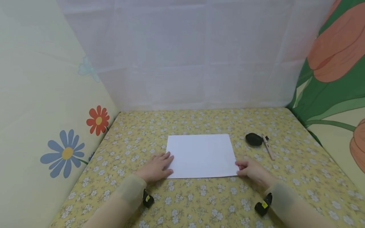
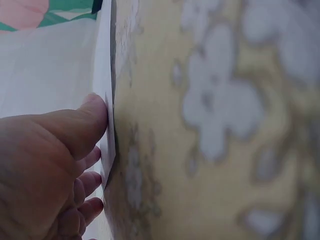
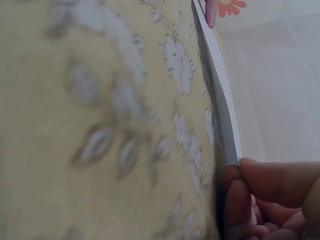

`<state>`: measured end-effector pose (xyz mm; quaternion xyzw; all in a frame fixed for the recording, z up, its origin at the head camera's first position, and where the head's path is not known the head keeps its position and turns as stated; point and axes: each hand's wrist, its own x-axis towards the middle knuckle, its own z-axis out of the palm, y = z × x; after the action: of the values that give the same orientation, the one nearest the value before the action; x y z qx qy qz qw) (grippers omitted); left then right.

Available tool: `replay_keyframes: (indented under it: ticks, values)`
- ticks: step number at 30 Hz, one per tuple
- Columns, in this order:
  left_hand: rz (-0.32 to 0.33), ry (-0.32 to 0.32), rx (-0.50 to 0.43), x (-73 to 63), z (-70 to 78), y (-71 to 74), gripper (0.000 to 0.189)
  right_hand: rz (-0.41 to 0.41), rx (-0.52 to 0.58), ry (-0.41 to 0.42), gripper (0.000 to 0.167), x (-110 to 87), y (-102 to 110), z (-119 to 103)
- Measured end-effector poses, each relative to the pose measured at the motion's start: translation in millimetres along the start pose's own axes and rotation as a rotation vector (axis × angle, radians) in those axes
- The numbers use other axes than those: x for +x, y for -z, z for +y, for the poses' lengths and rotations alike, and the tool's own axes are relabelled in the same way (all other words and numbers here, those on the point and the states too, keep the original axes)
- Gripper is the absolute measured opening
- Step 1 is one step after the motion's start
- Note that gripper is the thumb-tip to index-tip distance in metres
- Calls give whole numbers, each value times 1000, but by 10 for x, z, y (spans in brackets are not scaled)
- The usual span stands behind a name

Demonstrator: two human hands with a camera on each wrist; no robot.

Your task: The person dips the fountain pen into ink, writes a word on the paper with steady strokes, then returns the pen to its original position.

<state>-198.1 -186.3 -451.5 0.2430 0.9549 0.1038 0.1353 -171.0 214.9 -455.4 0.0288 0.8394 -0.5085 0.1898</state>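
Observation:
A blank white sheet of paper [image 1: 201, 155] lies on the flowered tablecloth in front of me. My left hand [image 1: 155, 167] rests at its left edge with spread, fairly straight fingers; in the left wrist view the thumb [image 2: 92, 120] touches the paper's near edge. At the near right corner my right hand [image 1: 253, 171] pinches the paper between thumb and fingers. The right wrist view shows that corner raised a little off the cloth, the thumb [image 3: 275, 182] on top and curled fingers beneath.
Right of the paper lie a black oval object [image 1: 253, 139] and a beige pen [image 1: 268, 148] with a dark end. The yellow flowered tablecloth [image 1: 199, 205] covers the table. A white cloth [image 1: 188, 63] hangs behind it, with flower-printed panels at both sides.

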Motion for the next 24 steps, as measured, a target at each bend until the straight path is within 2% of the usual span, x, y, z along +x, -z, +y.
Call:
replay_keyframes:
  ticks: [7,13,19,24]
  values:
    - [-6,-41,26,3,114,-40,65,7,-70,-21,52,-141,142,111]
    - [-28,-76,63,-7,204,-64,65,-40,-47,-37,53,-227,246,177]
    - [-35,-126,77,-14,235,-91,67,-35,-97,-31,52,-290,309,244]
    - [-54,-142,86,-7,251,-102,69,-23,-131,-39,52,-332,323,272]
